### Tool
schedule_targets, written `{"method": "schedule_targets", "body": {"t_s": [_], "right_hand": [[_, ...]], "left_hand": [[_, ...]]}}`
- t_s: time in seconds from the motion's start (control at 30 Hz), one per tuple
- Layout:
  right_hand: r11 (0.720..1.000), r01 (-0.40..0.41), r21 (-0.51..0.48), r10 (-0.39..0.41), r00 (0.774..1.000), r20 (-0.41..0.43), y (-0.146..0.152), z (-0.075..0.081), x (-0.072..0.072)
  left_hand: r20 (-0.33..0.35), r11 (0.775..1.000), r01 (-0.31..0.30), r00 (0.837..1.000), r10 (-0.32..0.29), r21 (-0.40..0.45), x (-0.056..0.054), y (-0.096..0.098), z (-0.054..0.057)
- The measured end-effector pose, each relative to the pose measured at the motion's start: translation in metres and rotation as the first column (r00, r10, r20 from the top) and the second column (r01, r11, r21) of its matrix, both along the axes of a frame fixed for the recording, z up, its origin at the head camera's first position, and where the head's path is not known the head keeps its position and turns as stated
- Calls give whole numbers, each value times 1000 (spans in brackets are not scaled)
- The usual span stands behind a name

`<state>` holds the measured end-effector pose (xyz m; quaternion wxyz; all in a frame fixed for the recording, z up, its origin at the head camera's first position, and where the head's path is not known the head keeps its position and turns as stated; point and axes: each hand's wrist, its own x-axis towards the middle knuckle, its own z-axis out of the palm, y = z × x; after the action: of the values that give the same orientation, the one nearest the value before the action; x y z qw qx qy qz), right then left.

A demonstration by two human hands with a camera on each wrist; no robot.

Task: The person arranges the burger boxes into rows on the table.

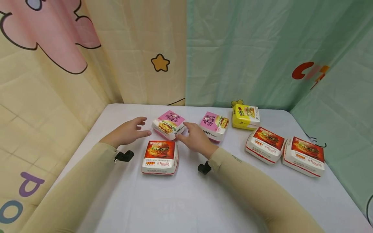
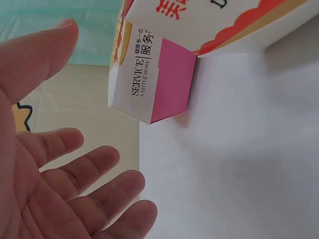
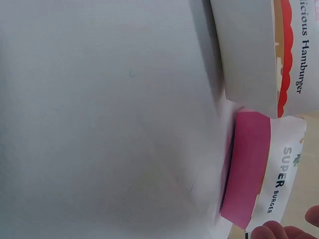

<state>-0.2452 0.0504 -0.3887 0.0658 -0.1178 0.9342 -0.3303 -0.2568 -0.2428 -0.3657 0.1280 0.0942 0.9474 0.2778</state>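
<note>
A pink and white burger box (image 1: pixel 169 125) stands on the table between the two hands, turned at an angle. Just left of it my left hand (image 1: pixel 128 132) is held with its fingers spread, a gap between them and the box; the left wrist view shows the bare palm (image 2: pixel 55 194). At the box's right corner is my right hand (image 1: pixel 198 138), its thumb and fingertips at the side; whether they press on it is hard to tell. Directly in front sits a red and white hamburger box (image 1: pixel 159 157), close to the pink one.
Right of my right hand stands a second pink box (image 1: pixel 214 125). Beyond it are a yellow burger box (image 1: pixel 246 116) and two more red hamburger boxes, one (image 1: pixel 265 144) beside the other (image 1: pixel 304 156). Curtains (image 1: pixel 233 55) hang behind the white table (image 1: pixel 163 204).
</note>
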Motion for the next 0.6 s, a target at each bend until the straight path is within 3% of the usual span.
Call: {"method": "schedule_targets", "body": {"t_s": [0.37,0.6], "right_hand": [[999,23,43,-24,999,27,-14,-7,-24],[995,37,88,-40,999,29,-21,-14,-34]], "left_hand": [[11,999,36,999,-36,40,-38,17,-10],[18,998,60,998,-60,24,-51,28,-23]]}}
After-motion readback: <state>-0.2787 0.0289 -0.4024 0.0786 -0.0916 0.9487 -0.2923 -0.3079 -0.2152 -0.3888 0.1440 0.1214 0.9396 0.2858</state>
